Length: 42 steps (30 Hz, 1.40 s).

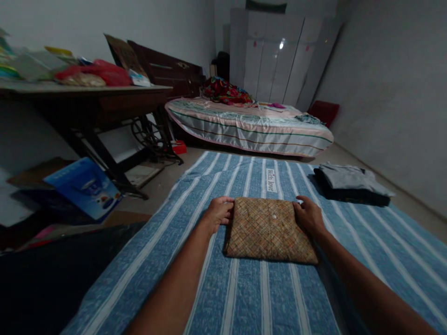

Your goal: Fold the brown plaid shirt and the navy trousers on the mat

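Cloth (268, 230), folded nearly square, was held at its far corners: the left hand (218, 214) was curled on its left edge and the right hand (309, 216) on its right, both equally near. It was spread flat between them on the blanket (366, 260), with a clothes pile (351, 184) well to the right.

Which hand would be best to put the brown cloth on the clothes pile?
Probably the right hand: it touches the brown cloth on the side nearest the clothes pile; the left hand is opposite.

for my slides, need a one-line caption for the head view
Left hand and right hand hold a folded brown checked cloth on a blue striped sheet.
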Motion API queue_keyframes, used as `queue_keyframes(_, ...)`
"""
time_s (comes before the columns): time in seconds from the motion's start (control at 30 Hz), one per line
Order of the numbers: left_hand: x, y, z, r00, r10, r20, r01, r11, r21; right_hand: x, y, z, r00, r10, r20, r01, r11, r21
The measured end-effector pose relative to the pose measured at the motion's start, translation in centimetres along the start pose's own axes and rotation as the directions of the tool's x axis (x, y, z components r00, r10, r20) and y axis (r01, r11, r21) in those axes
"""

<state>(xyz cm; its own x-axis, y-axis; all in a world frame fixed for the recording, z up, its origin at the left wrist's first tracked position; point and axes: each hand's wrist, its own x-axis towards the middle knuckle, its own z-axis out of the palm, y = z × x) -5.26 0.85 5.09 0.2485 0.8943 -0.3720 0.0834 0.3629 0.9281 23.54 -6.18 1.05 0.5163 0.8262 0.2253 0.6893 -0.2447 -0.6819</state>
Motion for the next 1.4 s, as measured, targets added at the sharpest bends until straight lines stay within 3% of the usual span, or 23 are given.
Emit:
queue_keyframes(0.47,1.3,0.0,-0.8,0.97,0.15,0.192,-0.147,0.989,-0.028,-1.4,1.4,0.4,0.996,0.022,-0.083,-0.022,1.0,0.0)
queue_keyframes(0.73,2.1,-1.3,1.0,0.973,0.23,0.03,-0.23,0.973,-0.001,-2.2,1.1,0.2,0.985,0.061,-0.16,-0.037,0.988,0.15)
queue_keyframes(0.87,2.2,-1.5,1.6,0.961,0.276,0.007,-0.276,0.961,0.0,-2.1,1.2,-0.4,0.984,0.055,-0.169,-0.041,0.996,0.084)
queue_keyframes(0.97,2.1,-1.5,1.6,0.949,0.315,-0.007,-0.315,0.949,0.004,-2.2,0.4,-1.5,0.965,-0.078,-0.25,0.045,0.99,-0.137)
queue_keyframes(1.07,2.1,-1.5,1.5,0.94,0.341,0.005,-0.341,0.94,0.0,-3.2,-2.5,-1.6,0.88,-0.392,-0.267,0.325,0.908,-0.264)
queue_keyframes(1.13,2.2,-1.7,1.3,0.938,0.346,0.019,-0.346,0.938,-0.007,-4.3,-4.8,-0.5,0.794,-0.586,-0.16,0.552,0.807,-0.211)
queue_keyframes(1.2,2.3,-1.9,1.1,0.939,0.342,0.035,-0.342,0.94,-0.012,-5.6,-6.4,1.2,0.734,-0.679,-0.002,0.67,0.725,-0.161)
queue_keyframes(1.27,2.3,-2.0,0.8,0.943,0.33,0.053,-0.329,0.944,-0.018,-6.6,-6.8,3.1,0.722,-0.686,0.093,0.692,0.709,-0.136)
queue_keyframes(1.4,2.1,-1.9,0.3,0.955,0.288,0.077,-0.286,0.958,-0.028,-7.1,-5.5,5.1,0.791,-0.6,0.125,0.607,0.794,-0.033)
